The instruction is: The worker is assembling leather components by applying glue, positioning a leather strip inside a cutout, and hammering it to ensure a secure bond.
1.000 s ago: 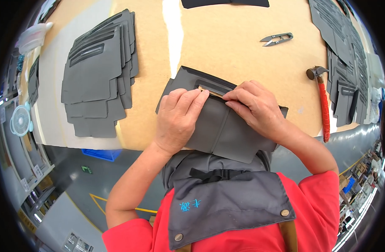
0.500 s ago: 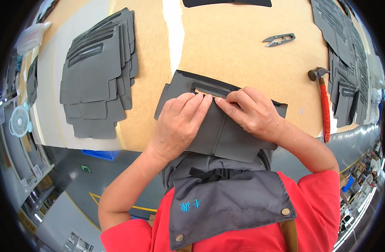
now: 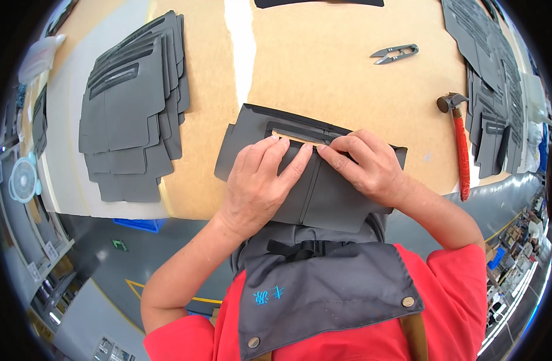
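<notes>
Grey fabric panel, with a narrow slot opening cut near its upper edge, is lying flat at the near edge of the table, its lower part hanging slightly past the edge toward the person. Left hand is resting palm-down on the panel, fingers extended and close together, fingertips pressing at the lower lip of the slot; it is grasping nothing. Right hand is lying on the panel just beside the left, fingers curled and pinching or pressing the fabric at the slot's edge; whether it is gripping a fold cannot be told. The fingertips of the two hands are nearly meeting at the middle of the slot.

Stack of grey cut panels is sitting on the table's left side, fanned out, well apart from the hands. Second stack of grey panels is lying along the right edge of the table. Hammer, with a red handle and metal head, is lying between the worked panel and the right-hand stack, head pointing away from the person. Small metal thread snips are lying on bare table beyond the hands. Dark piece is showing at the far edge. Person is wearing a red shirt and a grey apron with snap fasteners.
</notes>
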Tool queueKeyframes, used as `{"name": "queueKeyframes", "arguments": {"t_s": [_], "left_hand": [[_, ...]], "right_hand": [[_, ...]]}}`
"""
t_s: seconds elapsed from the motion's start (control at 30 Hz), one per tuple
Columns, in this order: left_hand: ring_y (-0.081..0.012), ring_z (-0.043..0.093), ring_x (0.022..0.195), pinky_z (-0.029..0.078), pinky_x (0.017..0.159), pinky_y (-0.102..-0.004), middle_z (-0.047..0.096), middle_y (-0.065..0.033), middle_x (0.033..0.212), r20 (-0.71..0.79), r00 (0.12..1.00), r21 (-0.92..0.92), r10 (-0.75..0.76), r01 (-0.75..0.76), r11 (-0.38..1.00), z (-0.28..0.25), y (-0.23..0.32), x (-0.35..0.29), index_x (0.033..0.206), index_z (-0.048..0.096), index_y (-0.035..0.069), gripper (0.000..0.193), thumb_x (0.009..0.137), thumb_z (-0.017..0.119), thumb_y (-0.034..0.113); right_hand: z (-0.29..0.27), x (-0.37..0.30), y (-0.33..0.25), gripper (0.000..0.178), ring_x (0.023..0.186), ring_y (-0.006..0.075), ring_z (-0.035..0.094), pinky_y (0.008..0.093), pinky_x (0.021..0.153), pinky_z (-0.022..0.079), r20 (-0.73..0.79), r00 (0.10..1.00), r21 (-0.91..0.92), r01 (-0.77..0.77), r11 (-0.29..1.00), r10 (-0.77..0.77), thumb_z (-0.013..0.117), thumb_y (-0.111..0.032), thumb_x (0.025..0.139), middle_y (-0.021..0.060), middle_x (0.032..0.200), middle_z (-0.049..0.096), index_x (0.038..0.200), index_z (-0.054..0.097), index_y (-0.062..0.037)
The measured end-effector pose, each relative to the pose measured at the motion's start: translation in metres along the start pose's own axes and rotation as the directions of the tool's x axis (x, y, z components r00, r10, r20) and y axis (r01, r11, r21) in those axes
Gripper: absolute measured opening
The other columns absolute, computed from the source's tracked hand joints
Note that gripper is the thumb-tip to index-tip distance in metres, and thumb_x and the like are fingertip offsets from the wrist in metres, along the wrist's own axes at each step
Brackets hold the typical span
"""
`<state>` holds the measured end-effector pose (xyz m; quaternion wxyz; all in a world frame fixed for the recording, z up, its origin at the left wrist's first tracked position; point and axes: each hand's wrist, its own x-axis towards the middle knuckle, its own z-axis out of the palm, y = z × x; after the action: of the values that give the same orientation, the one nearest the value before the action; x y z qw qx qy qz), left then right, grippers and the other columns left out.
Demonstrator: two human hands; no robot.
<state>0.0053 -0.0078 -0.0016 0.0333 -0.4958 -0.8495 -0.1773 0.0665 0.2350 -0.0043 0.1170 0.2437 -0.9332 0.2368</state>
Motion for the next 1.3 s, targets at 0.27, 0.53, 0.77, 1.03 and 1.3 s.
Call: {"name": "queueKeyframes", "arguments": {"t_s": [0.27, 0.53, 0.77, 1.03, 1.3], "left_hand": [[-0.0273, 0.058, 0.123, 0.049, 0.104, -0.0399, 0.060, -0.0110, 0.125, 0.051, 0.999, -0.002, -0.010, 0.010, 1.000, 0.005, 0.014, -0.002, 0.134, 0.063, 0.001, 0.048, 0.086, 0.063, 0.007], [-0.0281, 0.058, 0.121, 0.050, 0.104, -0.0400, 0.059, -0.0117, 0.123, 0.038, 0.999, -0.023, -0.035, 0.035, 0.999, 0.007, 0.018, -0.003, 0.136, 0.064, 0.005, 0.048, 0.088, 0.062, 0.006], [-0.0282, 0.058, 0.124, 0.049, 0.105, -0.0398, 0.059, -0.0136, 0.129, 0.086, 0.996, -0.026, -0.001, 0.003, 1.000, 0.005, 0.026, 0.000, 0.136, 0.062, 0.000, 0.049, 0.088, 0.061, 0.006], [-0.0283, 0.059, 0.123, 0.050, 0.106, -0.0394, 0.060, -0.0135, 0.129, 0.070, 0.998, 0.006, -0.005, 0.004, 1.000, 0.010, 0.030, -0.004, 0.136, 0.061, -0.002, 0.049, 0.088, 0.062, 0.006], [-0.0295, 0.059, 0.122, 0.050, 0.105, -0.0410, 0.059, -0.0145, 0.129, 0.069, 0.998, -0.029, -0.013, 0.015, 0.999, 0.009, 0.031, -0.002, 0.136, 0.063, 0.002, 0.048, 0.088, 0.062, 0.006]], "right_hand": [[0.006, -0.004, 0.005, 0.026, 0.081, 0.0240, 0.063, 0.0350, 0.068, 0.054, -0.054, 0.984, 0.187, -0.156, 0.970, 0.169, 0.075, -0.002, 0.076, 0.0063, 0.093, 0.066, 0.101, 0.071, -0.0050], [0.005, -0.017, 0.007, 0.033, 0.080, 0.0219, 0.061, 0.0333, 0.066, 0.053, -0.050, 0.998, 0.077, -0.044, 0.996, 0.048, 0.073, -0.005, 0.073, 0.0053, 0.095, 0.065, 0.106, 0.073, -0.0058], [0.003, -0.014, 0.006, 0.041, 0.081, 0.0218, 0.062, 0.0325, 0.069, 0.054, -0.054, 0.989, -0.031, 0.137, 0.990, -0.139, 0.067, -0.008, 0.071, 0.0071, 0.097, 0.064, 0.111, 0.072, -0.0010], [0.001, -0.020, 0.011, 0.040, 0.083, 0.0227, 0.063, 0.0336, 0.070, 0.055, -0.023, 0.997, 0.057, 0.081, 0.995, -0.079, 0.066, -0.009, 0.072, 0.0082, 0.098, 0.064, 0.110, 0.072, 0.0002], [-0.006, -0.014, 0.008, 0.040, 0.082, 0.0232, 0.063, 0.0341, 0.069, 0.054, -0.001, 0.986, -0.022, 0.166, 0.986, -0.166, 0.067, -0.009, 0.072, 0.0106, 0.099, 0.064, 0.109, 0.071, 0.0032]]}}
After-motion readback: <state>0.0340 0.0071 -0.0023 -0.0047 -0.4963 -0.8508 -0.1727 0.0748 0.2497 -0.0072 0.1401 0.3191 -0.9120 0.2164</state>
